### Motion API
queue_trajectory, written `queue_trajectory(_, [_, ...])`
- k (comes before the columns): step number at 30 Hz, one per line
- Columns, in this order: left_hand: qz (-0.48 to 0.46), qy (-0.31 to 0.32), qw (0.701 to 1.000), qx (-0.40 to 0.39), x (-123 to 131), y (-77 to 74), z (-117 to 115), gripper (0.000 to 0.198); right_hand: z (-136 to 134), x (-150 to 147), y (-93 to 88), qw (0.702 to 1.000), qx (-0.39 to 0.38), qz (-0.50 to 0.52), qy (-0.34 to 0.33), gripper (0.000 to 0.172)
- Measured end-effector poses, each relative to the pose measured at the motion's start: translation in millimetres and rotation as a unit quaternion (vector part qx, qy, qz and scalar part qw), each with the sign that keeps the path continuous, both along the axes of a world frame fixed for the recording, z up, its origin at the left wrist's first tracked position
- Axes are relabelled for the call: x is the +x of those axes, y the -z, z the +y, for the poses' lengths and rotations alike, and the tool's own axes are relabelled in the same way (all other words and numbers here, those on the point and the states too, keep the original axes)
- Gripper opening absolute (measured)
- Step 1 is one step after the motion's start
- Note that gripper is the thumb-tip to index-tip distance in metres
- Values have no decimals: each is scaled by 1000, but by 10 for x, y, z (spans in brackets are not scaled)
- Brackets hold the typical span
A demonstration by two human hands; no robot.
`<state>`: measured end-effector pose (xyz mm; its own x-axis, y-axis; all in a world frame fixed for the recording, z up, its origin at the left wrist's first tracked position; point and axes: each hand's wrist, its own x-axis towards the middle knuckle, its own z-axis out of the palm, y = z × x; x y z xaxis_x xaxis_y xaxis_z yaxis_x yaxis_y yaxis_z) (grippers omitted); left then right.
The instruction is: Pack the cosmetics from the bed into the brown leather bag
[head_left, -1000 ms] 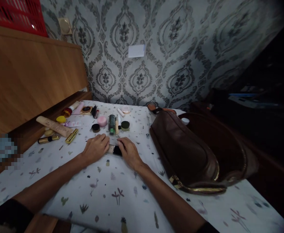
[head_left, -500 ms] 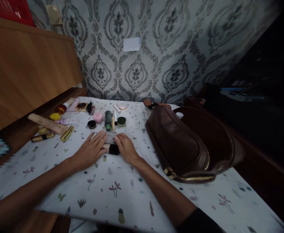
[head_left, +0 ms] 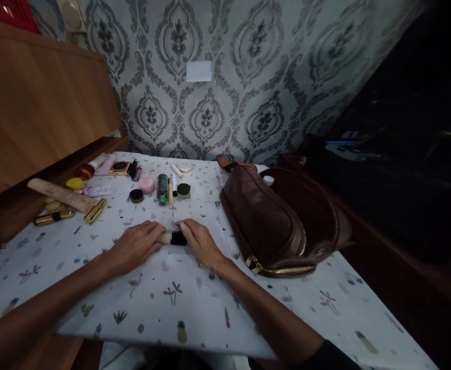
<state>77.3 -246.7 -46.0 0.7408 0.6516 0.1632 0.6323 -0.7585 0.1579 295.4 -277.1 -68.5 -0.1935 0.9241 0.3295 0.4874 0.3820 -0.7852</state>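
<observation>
Here, a table (head_left: 179, 308) under a white cloth printed with small plants fills the view. A brown leather bag (head_left: 271, 226) lies on its right half, with its gold zip showing. Cosmetics lie scattered along the far left side, among them a green bottle (head_left: 162, 188) and a pink jar (head_left: 146, 185). Near the middle, the left hand (head_left: 134, 245) and the right hand (head_left: 200, 244) rest on the cloth, fingers curled. Between them lies a small tube (head_left: 173, 238): the left fingers close on its beige end, the right fingers on its black cap.
</observation>
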Motion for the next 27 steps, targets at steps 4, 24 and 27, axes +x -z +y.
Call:
queue_trajectory(4, [-62, -34, 997, -9, 334, 27, 35, 13, 36, 104, 47, 991, -47, 116, 46, 43])
queue_trajectory(24, [-118, -6, 992, -54, 708, 219, 59, 21, 263, 382, 252, 906, -81, 290, 298, 60])
queue_trajectory(27, [-132, -6, 989, -68, 697, 209, 54, 23, 253, 399, 249, 888, -107, 329, 303, 60])
